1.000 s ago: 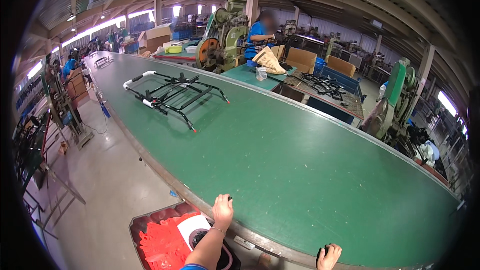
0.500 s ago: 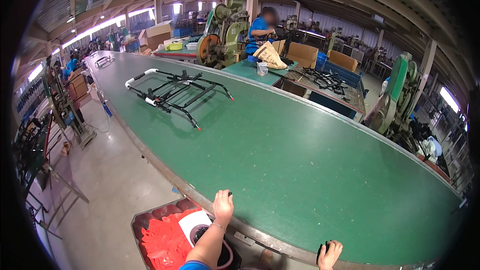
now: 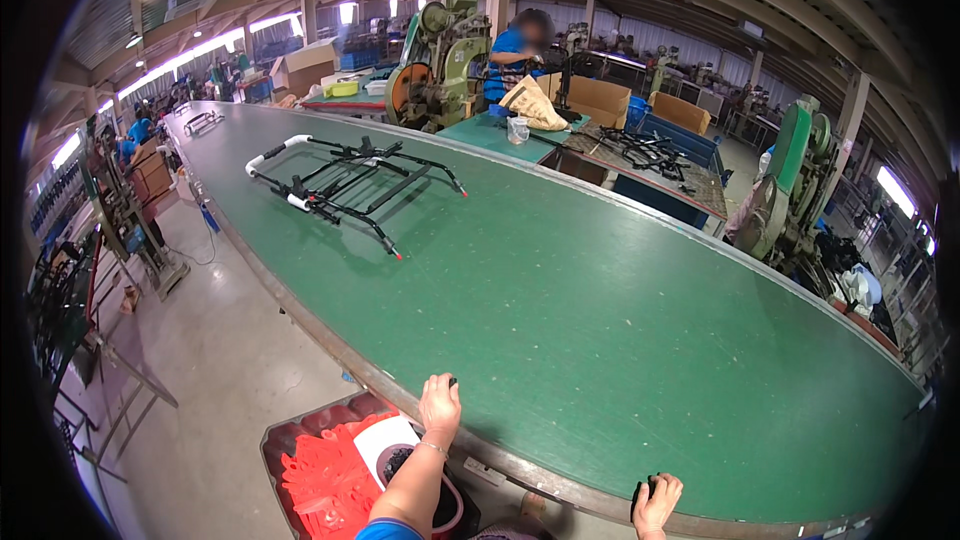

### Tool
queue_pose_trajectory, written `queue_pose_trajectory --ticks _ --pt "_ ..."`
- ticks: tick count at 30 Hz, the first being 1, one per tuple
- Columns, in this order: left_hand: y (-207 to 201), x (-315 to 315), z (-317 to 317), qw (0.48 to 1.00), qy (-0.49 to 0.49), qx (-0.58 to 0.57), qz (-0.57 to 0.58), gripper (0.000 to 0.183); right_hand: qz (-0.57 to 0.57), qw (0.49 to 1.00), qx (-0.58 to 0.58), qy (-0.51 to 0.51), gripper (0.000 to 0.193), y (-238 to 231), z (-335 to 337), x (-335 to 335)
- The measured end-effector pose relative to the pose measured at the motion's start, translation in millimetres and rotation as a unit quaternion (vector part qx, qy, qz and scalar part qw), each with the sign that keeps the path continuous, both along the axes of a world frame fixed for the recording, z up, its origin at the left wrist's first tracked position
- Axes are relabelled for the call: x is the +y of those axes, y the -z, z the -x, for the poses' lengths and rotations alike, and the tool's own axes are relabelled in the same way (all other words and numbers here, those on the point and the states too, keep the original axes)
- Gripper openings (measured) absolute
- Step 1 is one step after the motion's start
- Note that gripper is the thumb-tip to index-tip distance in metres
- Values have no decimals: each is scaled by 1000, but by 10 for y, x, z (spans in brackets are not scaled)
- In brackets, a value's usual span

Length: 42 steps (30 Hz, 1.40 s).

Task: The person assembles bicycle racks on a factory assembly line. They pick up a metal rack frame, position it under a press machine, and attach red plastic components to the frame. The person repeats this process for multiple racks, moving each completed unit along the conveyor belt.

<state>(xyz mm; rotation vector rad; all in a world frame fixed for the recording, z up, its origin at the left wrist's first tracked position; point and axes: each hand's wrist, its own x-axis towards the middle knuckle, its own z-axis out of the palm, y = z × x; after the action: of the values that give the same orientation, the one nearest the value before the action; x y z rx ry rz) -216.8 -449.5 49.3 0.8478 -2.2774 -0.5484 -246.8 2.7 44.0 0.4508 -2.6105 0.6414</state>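
My left hand [image 3: 440, 408] rests at the near edge of a long green conveyor belt [image 3: 600, 370], its fingers closed round a small black piece that shows only at the fingertips. Farther right along that edge, my right hand [image 3: 657, 504] is also curled, with a small black part showing between thumb and fingers. Most of both parts is hidden, so their kind cannot be told. Up the belt to the left lies a black tubular metal frame [image 3: 368, 185] with white sleeves at its far end and red tips on its near legs. Neither hand touches it.
Below my left arm stands a dark crate [image 3: 275, 440] of red pieces [image 3: 325, 480], with a round container [image 3: 398, 455] of black parts. Another frame [image 3: 203, 122] lies far up the belt. Across it are presses [image 3: 465, 70], a worker [image 3: 512, 60] and a table of black parts [image 3: 645, 155].
The view has shifted slightly. Both hands stay curled at the belt's near edge, and the black frame keeps nearly the same place.
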Motion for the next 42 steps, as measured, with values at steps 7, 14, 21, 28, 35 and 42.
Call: queue_pose_trajectory --ticks 7,14,21,28,35,42 --pt "-25 -13 13 1000 -7 -9 5 19 0 1000 5 3 23 -24 -12 3" --pt "63 -80 -62 1000 -12 -8 11 21 -26 999 31 -21 22 -188 -27 -78" --pt "-57 -23 -63 1000 -7 23 1 19 -31 999 34 -28 23 -307 -60 -96" --pt "-116 -16 -65 1000 -2 20 -5 16 -52 996 71 -27 24 -196 -52 -36" --pt "-93 -33 -78 1000 -12 22 -18 18 -60 995 67 -36 23 -271 -55 -87" --pt "-88 -31 -87 998 -25 32 -49 18 -54 995 70 -38 23 -305 -96 -113"
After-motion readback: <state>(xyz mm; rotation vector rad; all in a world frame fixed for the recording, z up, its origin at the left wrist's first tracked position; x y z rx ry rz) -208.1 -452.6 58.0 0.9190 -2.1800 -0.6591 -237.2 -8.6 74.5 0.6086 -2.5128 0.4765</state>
